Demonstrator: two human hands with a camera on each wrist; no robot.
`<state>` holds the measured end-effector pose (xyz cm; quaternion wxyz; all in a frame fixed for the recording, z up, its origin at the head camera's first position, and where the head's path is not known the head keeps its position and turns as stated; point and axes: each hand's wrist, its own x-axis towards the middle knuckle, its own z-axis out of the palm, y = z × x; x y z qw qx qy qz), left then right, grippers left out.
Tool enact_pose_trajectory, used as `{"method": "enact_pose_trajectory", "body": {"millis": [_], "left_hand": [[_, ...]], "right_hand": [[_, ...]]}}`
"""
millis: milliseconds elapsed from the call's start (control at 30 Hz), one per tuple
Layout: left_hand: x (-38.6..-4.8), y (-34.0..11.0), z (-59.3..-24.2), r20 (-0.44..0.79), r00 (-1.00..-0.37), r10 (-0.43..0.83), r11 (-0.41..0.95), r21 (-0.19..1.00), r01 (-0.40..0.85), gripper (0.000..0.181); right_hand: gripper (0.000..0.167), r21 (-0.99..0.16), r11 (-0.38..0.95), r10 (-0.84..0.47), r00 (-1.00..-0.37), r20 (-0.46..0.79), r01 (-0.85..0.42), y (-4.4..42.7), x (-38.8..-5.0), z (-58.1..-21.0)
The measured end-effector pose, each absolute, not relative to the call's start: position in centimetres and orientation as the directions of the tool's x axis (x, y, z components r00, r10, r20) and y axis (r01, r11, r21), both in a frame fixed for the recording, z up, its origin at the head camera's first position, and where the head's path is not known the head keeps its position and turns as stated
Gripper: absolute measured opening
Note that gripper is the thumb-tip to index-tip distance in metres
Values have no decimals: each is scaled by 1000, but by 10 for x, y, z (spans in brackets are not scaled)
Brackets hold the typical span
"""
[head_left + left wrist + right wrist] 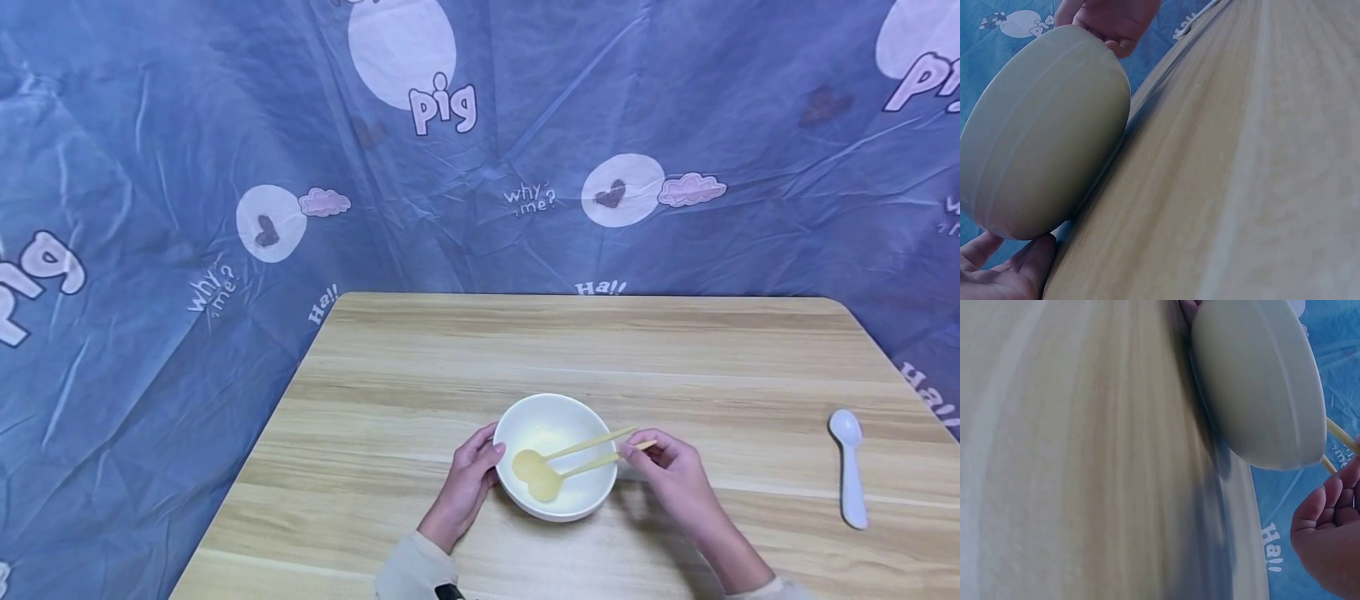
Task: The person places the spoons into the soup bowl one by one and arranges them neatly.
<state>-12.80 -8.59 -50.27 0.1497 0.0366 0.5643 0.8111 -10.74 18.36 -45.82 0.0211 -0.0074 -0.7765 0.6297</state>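
Observation:
A white bowl (545, 414) stands on the table, with two pale yellow spoons inside, their round heads side by side at the bowl's left. My left hand (471, 479) grips the bowl's left side, thumb at the rim and fingers against the outer wall. At the right rim my right hand (670, 468) pinches the handle of the nearer yellow spoon (543, 483). The farther yellow spoon (529, 466) leans on the rim, its handle end close to the right fingers. In the left wrist view, the bowl (1054, 131) hides the spoons.
On the right side of the wooden table (420, 350) lies a white spoon (851, 475), its handle toward me. A blue patterned cloth (480, 233) hangs behind the table and along its left side.

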Motion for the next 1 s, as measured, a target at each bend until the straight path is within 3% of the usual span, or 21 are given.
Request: {"method": "enact_pose_trajectory", "body": {"millis": [1000], "left_hand": [[-128, -86, -500, -122, -950, 287, -315, 925, -214, 56]], "right_hand": [[19, -979, 158, 81, -990, -119, 131, 176, -112, -470]]}}
